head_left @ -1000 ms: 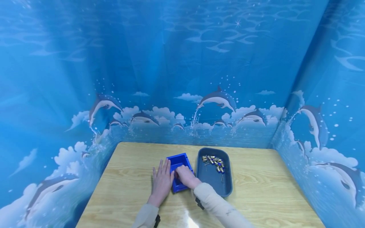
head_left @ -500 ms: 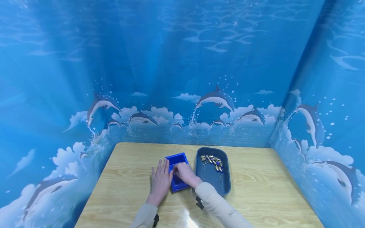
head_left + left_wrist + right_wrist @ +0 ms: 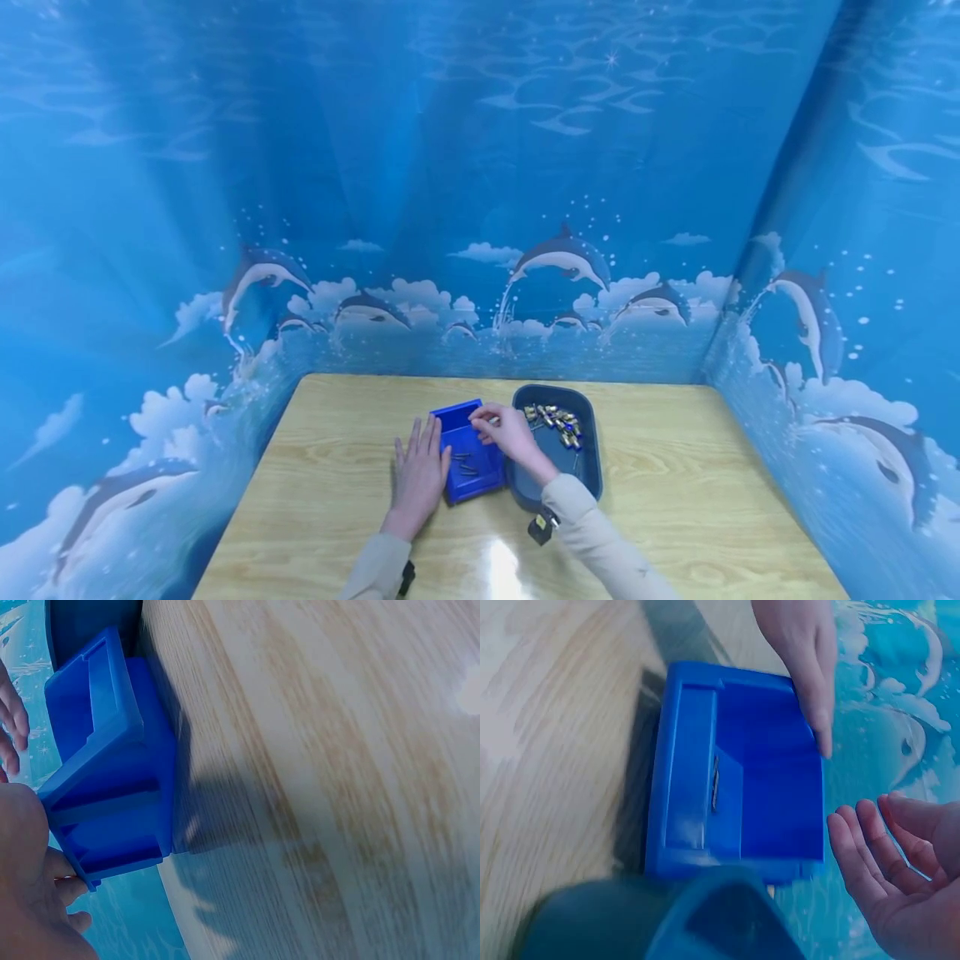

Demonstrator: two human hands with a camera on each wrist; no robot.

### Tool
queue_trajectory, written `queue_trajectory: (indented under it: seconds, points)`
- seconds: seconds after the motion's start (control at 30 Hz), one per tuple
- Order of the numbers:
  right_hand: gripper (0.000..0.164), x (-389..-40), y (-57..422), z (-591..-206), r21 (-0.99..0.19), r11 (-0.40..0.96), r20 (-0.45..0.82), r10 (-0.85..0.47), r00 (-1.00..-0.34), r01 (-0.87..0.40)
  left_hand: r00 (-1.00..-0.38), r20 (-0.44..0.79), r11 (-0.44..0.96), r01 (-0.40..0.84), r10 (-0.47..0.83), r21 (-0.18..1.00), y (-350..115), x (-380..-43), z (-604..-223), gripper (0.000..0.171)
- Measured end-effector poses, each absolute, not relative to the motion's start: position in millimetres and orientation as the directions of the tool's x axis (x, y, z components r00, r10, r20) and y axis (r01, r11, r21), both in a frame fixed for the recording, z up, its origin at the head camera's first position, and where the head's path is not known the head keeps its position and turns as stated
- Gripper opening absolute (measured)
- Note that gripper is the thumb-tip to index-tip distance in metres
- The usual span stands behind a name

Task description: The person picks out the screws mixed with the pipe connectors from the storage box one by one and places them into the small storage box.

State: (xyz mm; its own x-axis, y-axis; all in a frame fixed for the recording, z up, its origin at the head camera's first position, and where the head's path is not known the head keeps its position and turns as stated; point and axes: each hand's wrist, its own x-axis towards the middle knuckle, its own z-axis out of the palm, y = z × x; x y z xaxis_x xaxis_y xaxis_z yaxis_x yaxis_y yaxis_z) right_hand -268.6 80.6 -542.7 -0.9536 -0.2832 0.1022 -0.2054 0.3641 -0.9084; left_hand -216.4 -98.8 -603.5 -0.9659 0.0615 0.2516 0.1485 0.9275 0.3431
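Observation:
My left hand point(image 3: 420, 479) lies with straight fingers along the left side of a blue plastic bin point(image 3: 476, 487); in the left wrist view its fingers touch the bin's wall point(image 3: 112, 817). Several thin dark metal pins or screws point(image 3: 468, 469) lie on the bin's floor. My right hand point(image 3: 510, 432) is above the bin's right edge, beside a dark grey tray point(image 3: 551, 483). Its fingers are loosely bent, and the right wrist view shows nothing held in the right hand point(image 3: 900, 862). Inside the tray sit several brass-coloured fittings with blue ends point(image 3: 561, 423).
A few thin screws point(image 3: 577, 461) lie apart from the fittings in the tray. The tray stands close against the bin's right side on a wood-grain table point(image 3: 675, 483). A blue dolphin-print curtain point(image 3: 420, 250) surrounds the table's back and sides.
My right hand has risen out of the blue bin and moved right toward the grey tray, uncovering the thin pieces on the bin's floor. The left hand stays against the bin.

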Motion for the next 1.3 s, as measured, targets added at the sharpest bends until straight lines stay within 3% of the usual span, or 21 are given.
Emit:
queue_trajectory:
  seconds: [0.37, 0.5, 0.63, 0.83, 1.1, 1.3]
  points:
    - [0.012, -269.1, 132.5, -544.9, -0.903, 0.404, 0.089, -0.155, -0.984, -0.145, -0.972, 0.228, 0.928, 0.142, 0.064, 0.344, -99.5, -216.5, -602.8, 0.060]
    - [0.009, -269.9, 152.9, -548.0, -0.836, 0.529, 0.100, -0.115, -0.988, -0.146, -0.971, 0.228, 0.926, 0.147, 0.068, 0.347, -100.1, -216.3, -602.9, 0.060]
    - [0.005, -271.3, 171.3, -552.9, -0.669, 0.712, 0.188, -0.118, -0.975, -0.215, -0.972, 0.223, 0.927, 0.145, 0.069, 0.347, -99.7, -215.9, -602.4, 0.060]
    - [0.010, -271.1, 193.9, -560.4, -0.439, 0.835, 0.244, -0.243, -0.939, -0.330, -0.972, 0.227, 0.926, 0.144, 0.065, 0.350, -99.6, -215.1, -601.3, 0.060]
    - [0.023, -267.6, 214.3, -560.1, -0.193, 0.838, 0.141, -0.492, -0.859, -0.511, -0.972, 0.226, 0.930, 0.139, 0.063, 0.340, -99.6, -216.8, -602.6, 0.060]
    - [0.021, -266.9, 220.0, -565.7, -0.075, 0.815, 0.134, -0.562, -0.816, -0.574, -0.973, 0.222, 0.932, 0.136, 0.061, 0.337, -99.4, -216.5, -602.5, 0.061]
